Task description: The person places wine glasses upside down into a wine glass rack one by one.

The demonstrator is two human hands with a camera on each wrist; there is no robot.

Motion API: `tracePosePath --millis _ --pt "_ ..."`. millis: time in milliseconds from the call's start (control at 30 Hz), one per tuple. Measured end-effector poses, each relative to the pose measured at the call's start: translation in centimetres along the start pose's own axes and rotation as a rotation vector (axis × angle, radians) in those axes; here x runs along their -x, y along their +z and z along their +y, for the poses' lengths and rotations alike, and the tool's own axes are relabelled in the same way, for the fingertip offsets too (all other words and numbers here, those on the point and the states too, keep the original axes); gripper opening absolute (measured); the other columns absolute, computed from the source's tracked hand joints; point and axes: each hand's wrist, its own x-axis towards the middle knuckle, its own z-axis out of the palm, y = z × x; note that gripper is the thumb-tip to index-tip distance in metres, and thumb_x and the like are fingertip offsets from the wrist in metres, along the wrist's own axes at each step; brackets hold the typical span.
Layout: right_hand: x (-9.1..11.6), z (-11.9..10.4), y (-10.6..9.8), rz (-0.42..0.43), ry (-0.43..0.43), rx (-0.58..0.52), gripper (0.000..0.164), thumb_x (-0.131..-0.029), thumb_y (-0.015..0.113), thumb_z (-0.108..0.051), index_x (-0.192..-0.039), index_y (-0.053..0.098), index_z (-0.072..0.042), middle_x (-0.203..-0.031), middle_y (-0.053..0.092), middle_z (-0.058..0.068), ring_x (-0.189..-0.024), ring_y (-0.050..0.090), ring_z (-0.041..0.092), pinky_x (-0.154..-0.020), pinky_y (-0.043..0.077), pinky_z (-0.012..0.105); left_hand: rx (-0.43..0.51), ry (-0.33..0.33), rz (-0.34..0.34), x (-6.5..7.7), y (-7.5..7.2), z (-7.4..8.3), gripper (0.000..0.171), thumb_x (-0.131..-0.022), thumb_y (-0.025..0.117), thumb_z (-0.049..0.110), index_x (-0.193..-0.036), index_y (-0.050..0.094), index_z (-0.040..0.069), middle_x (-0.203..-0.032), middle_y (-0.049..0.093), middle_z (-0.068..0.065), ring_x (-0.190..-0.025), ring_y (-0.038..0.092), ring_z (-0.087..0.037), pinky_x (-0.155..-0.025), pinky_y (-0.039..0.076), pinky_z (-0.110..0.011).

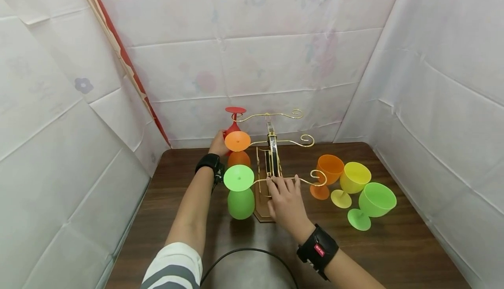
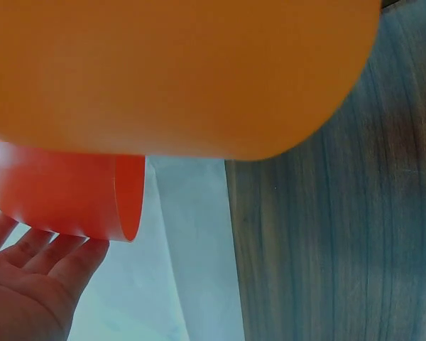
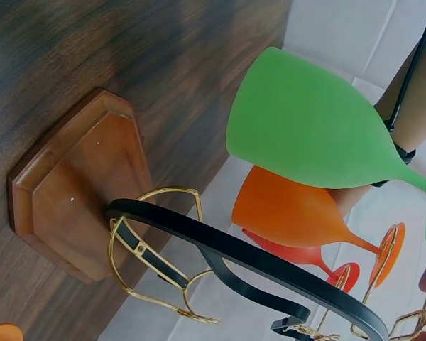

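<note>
At the far left of a gold-and-black glass rack (image 1: 272, 149), my left hand (image 1: 218, 144) grips the bowl of a red goblet (image 1: 233, 128). That goblet is upside down, its foot at the rear hook; the left wrist view shows fingers along its bowl (image 2: 64, 192). An orange goblet (image 1: 239, 160) and a green goblet (image 1: 241, 203) hang inverted from the hooks in front of it. My right hand (image 1: 289, 206) holds the rack at its front gold arm, with fingertips partly hidden. The rack stands on a wooden base (image 3: 78, 185).
Right of the rack, an orange goblet (image 1: 330, 168), a yellow goblet (image 1: 355, 177) and a light green goblet (image 1: 376, 199) stand upright on the dark wooden table (image 1: 315, 223). White sheeting (image 1: 252, 70) surrounds the table. A black cable (image 1: 252, 249) curves across the front.
</note>
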Motion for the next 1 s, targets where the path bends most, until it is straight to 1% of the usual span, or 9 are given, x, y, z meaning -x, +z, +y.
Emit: tracePosePath --millis 100,267,433,533,633,767,900,1000 --pt "0.1 0.0 0.1 -0.008 0.004 0.004 0.053 -0.066 0.075 -0.01 -0.117 0.062 -0.003 -0.109 0.058 0.012 -0.095 0.052 0.031 -0.089 0.038 0.069 0.005 -0.001 -0.008 0.0 0.1 0.0 0.065 -0.088 0.064 0.015 -0.138 0.029 -0.005 -0.133 0.042 -0.026 -0.116 0.044 -0.04 -0.102 0.038 -0.051" --pt "0.0 -0.1 0.0 -0.012 0.004 0.0 0.054 -0.065 0.075 -0.009 -0.116 0.062 -0.002 -0.109 0.058 0.013 -0.095 0.052 0.031 -0.089 0.038 0.068 -0.005 0.032 -0.016 0.0 0.1 0.3 0.064 -0.089 0.063 0.013 -0.14 0.028 -0.006 -0.134 0.042 -0.026 -0.117 0.043 -0.039 -0.104 0.036 -0.05" --pt "0.0 -0.2 -0.2 -0.016 0.007 0.005 0.053 -0.065 0.074 -0.009 -0.117 0.062 -0.002 -0.109 0.058 0.013 -0.096 0.052 0.031 -0.09 0.037 0.068 -0.031 0.06 -0.018 0.3 0.1 1.3 0.065 -0.087 0.064 0.012 -0.14 0.029 -0.007 -0.136 0.041 -0.026 -0.121 0.041 -0.039 -0.106 0.032 -0.05" --pt "-0.1 -0.2 -0.3 -0.016 0.01 0.014 0.053 -0.066 0.074 -0.009 -0.117 0.062 -0.002 -0.109 0.058 0.013 -0.096 0.051 0.031 -0.09 0.037 0.068 -0.031 0.069 -0.019 0.6 0.2 1.9 0.065 -0.087 0.064 0.013 -0.139 0.031 -0.006 -0.137 0.04 -0.025 -0.122 0.041 -0.038 -0.107 0.031 -0.05" --pt "-0.1 -0.2 -0.3 -0.011 0.01 0.013 0.054 -0.066 0.075 -0.01 -0.117 0.062 -0.002 -0.109 0.058 0.013 -0.095 0.051 0.031 -0.09 0.037 0.068 -0.023 0.068 -0.026 0.9 0.3 2.2 0.064 -0.088 0.064 0.016 -0.14 0.031 -0.004 -0.137 0.04 -0.023 -0.122 0.041 -0.037 -0.107 0.032 -0.049" --pt "-0.2 -0.2 -0.4 -0.006 0.004 0.008 0.053 -0.066 0.075 -0.009 -0.117 0.062 -0.002 -0.109 0.058 0.013 -0.095 0.052 0.031 -0.089 0.038 0.069 -0.014 0.069 -0.035 1.0 0.3 2.1 0.065 -0.09 0.063 0.019 -0.141 0.03 -0.002 -0.137 0.04 -0.021 -0.122 0.041 -0.035 -0.107 0.033 -0.048" --pt "-0.2 -0.3 -0.4 -0.008 0.01 0.004 0.053 -0.065 0.075 -0.008 -0.117 0.062 -0.003 -0.11 0.058 0.013 -0.095 0.051 0.031 -0.09 0.037 0.069 0.004 0.077 -0.046 1.1 0.3 1.6 0.067 -0.09 0.064 0.021 -0.142 0.028 -0.001 -0.138 0.039 -0.02 -0.123 0.041 -0.034 -0.107 0.033 -0.048" --pt "-0.1 -0.3 -0.4 -0.008 0.015 0.0 0.053 -0.065 0.075 -0.008 -0.117 0.063 -0.003 -0.11 0.058 0.013 -0.096 0.051 0.031 -0.09 0.037 0.069 0.022 0.104 -0.049 1.2 0.0 1.1 0.068 -0.089 0.066 0.018 -0.141 0.028 -0.001 -0.138 0.039 -0.022 -0.123 0.041 -0.035 -0.105 0.035 -0.049"
